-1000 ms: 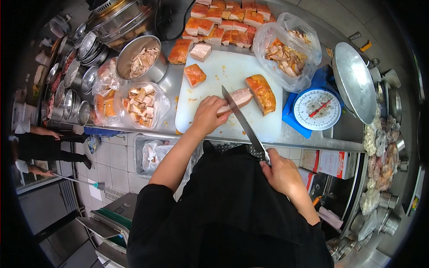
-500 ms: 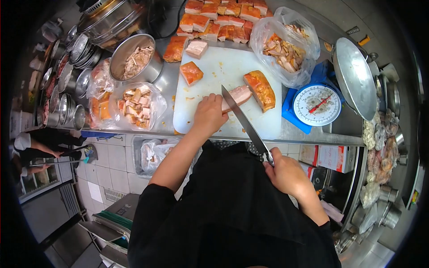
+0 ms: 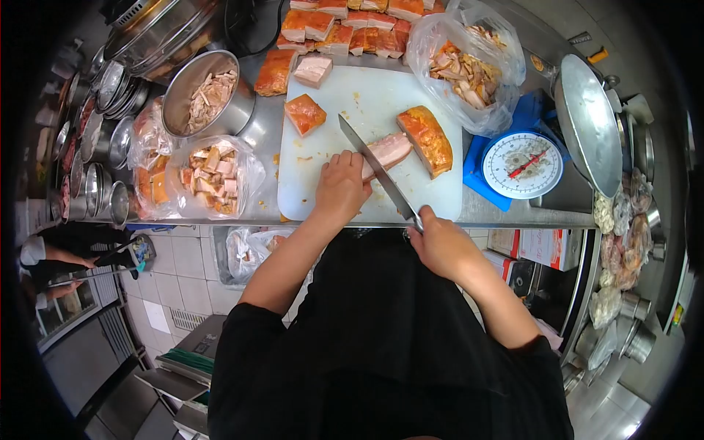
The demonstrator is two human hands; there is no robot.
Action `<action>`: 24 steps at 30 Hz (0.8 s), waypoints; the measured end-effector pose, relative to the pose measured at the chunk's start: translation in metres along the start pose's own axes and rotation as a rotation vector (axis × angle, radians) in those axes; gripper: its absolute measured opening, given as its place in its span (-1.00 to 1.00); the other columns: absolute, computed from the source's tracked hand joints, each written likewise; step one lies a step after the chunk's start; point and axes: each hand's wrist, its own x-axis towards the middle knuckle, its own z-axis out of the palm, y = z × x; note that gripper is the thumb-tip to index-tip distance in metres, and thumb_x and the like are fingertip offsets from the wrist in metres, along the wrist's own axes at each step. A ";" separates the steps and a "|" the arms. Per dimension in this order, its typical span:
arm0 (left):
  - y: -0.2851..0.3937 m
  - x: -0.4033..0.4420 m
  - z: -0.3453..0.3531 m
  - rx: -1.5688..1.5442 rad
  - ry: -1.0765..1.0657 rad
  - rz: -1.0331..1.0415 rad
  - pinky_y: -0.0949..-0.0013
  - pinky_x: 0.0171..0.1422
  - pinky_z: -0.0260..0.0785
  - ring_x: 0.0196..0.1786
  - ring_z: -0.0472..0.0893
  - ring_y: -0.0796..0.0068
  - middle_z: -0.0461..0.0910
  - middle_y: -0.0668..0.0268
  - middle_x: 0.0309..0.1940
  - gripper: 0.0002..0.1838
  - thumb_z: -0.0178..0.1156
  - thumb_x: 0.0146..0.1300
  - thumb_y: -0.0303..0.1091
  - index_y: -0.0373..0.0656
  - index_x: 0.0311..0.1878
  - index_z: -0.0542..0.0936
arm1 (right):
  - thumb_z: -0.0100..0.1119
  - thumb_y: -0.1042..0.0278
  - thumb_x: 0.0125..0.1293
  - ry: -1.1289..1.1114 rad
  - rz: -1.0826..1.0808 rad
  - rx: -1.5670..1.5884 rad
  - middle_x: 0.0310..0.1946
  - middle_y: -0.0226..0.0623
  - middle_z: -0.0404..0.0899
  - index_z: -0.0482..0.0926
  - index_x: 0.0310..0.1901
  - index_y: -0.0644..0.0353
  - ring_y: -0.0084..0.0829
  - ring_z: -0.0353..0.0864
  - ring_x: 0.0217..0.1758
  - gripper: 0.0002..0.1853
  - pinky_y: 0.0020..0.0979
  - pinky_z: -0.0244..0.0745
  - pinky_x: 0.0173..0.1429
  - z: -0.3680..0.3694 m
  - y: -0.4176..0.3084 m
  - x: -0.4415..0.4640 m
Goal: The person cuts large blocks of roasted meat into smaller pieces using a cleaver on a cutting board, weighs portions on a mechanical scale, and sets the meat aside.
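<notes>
A white cutting board [image 3: 330, 81] lies on the steel counter. My left hand [image 3: 342, 188] rests on it, fingers curled against the left end of a pale meat strip [image 3: 391, 150]. My right hand [image 3: 442, 246] is wrapped round the handle of a long knife [image 3: 381, 174], whose blade slants up and left across the strip beside my left fingertips. Right of the strip sits a browned pork slab [image 3: 429, 143], touching or nearly touching it. A smaller square piece [image 3: 305, 114] lies at the board's upper left, with a pale block [image 3: 313, 71] above it.
Rows of roast pork [image 3: 337, 37] line the back. A bag of meat [image 3: 469, 70], blue scale [image 3: 522, 165] and metal pan [image 3: 587, 125] stand right. To the left are a steel pot [image 3: 209, 95] and a bag of cubes [image 3: 216, 178]. Another person [image 3: 62, 253] holds a long handle at far left.
The knife and my right hand have shifted left and slightly up. My left hand has moved a little left along the strip. The view has shifted, and the other person's tool has moved.
</notes>
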 end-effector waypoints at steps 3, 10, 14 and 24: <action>-0.002 -0.001 0.001 -0.023 0.018 0.030 0.07 0.19 0.43 0.06 0.56 0.06 0.55 0.12 -0.09 -0.54 0.46 -0.02 -0.36 -0.23 -0.06 0.51 | 0.10 0.21 0.54 0.009 0.000 0.012 -0.35 0.28 0.68 0.39 -0.02 0.38 0.29 0.70 -0.19 -0.67 0.15 0.57 -0.03 0.004 -0.003 0.011; -0.009 -0.001 0.003 -0.068 0.053 0.074 0.03 0.14 0.43 0.02 0.56 0.00 0.55 0.08 -0.12 -0.50 0.49 -0.07 -0.36 -0.25 -0.06 0.50 | 0.10 0.19 0.52 -0.007 0.021 0.034 -0.26 0.31 0.69 0.39 0.04 0.38 0.27 0.71 -0.10 -0.64 0.12 0.58 0.04 0.013 -0.001 0.027; -0.010 0.000 0.003 -0.075 0.062 0.063 0.02 0.12 0.43 0.01 0.56 -0.01 0.55 0.08 -0.11 -0.51 0.49 -0.07 -0.36 -0.25 -0.07 0.50 | 0.08 0.21 0.50 -0.047 0.044 0.054 -0.22 0.34 0.69 0.40 0.04 0.40 0.29 0.71 -0.07 -0.64 0.13 0.57 0.10 0.018 -0.002 0.045; -0.014 -0.003 0.007 -0.089 0.075 0.063 0.04 0.15 0.43 0.07 0.56 0.03 0.57 0.10 -0.07 -0.50 0.49 -0.06 -0.35 -0.22 -0.04 0.51 | 0.08 0.26 0.47 -0.108 0.087 0.248 -0.40 0.23 0.70 0.43 -0.01 0.41 0.16 0.74 -0.36 -0.68 0.04 0.63 -0.09 0.014 -0.009 0.063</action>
